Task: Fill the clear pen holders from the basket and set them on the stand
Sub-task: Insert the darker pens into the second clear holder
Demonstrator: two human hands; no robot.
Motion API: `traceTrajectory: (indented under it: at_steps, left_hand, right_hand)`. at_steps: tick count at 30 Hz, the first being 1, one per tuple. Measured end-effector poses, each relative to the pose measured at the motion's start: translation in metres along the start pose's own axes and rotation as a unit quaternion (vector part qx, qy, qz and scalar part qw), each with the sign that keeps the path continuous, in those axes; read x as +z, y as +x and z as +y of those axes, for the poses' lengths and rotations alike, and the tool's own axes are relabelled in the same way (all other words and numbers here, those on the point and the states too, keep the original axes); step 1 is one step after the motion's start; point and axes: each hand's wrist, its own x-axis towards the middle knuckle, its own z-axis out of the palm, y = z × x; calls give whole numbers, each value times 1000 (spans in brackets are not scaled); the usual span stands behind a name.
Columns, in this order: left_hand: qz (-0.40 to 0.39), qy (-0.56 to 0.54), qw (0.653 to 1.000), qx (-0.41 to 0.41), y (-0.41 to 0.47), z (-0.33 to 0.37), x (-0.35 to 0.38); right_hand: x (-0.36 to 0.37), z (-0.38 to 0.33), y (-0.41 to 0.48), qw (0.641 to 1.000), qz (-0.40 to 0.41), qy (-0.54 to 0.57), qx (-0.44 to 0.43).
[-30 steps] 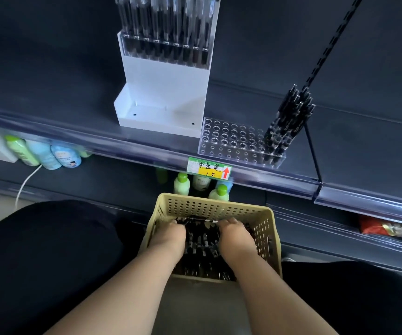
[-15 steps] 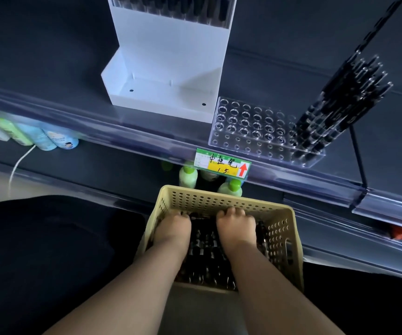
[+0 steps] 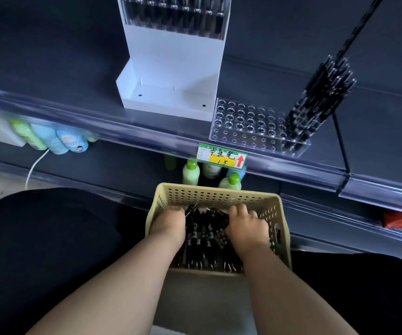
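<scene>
A beige perforated basket (image 3: 217, 195) rests between my knees, full of black pens (image 3: 204, 240). Both hands are down inside it. My left hand (image 3: 168, 224) curls into the pens at the left side, fingers hidden among them. My right hand (image 3: 244, 226) curls over pens at the right side. On the shelf above, a clear pen holder (image 3: 248, 124) with many round holes carries a bunch of black pens (image 3: 316, 102) only at its right end. A white stand (image 3: 171, 93) sits to its left, its lower tier bare, its upper tier bearing a filled clear holder (image 3: 173, 18).
The dark shelf's clear front rail (image 3: 122, 131) carries a green and yellow price tag (image 3: 221, 158). Green-capped bottles (image 3: 191, 174) stand on the shelf below, behind the basket; more bottles (image 3: 50, 139) lie at left by a white cable (image 3: 34, 165). A red packet (image 3: 400, 221) is far right.
The view has swung and drawn closer to the shelf. My right hand has slid toward the basket's right wall, and both hands have dug among the pens.
</scene>
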Motion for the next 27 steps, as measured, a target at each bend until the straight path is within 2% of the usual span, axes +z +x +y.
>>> traceTrajectory:
  at_steps: [5,12,17,21,25,27]
  left_hand:
    - [6,-8,999,31,-15,-5,-2]
    - [7,-67,997,23,-33,-10,-6]
    - [60,-103,990,80,-39,0,-15]
    - [100,-165,976,100,-46,9,-22]
    - [115,-211,966,92,-52,11,-23]
    - [120,-222,964,87,-54,11,-22]
  right_hand:
    - [5,-2,-29,999,6,31,6]
    - [-1,-6,-43,996,63,47,39]
    - [-6,-10,-48,981,66,150,99]
    - [-10,-7,-50,937,83,277,194]
    - [-9,8,-59,844,42,404,350]
    - [-7,9,-65,837,14,399,374]
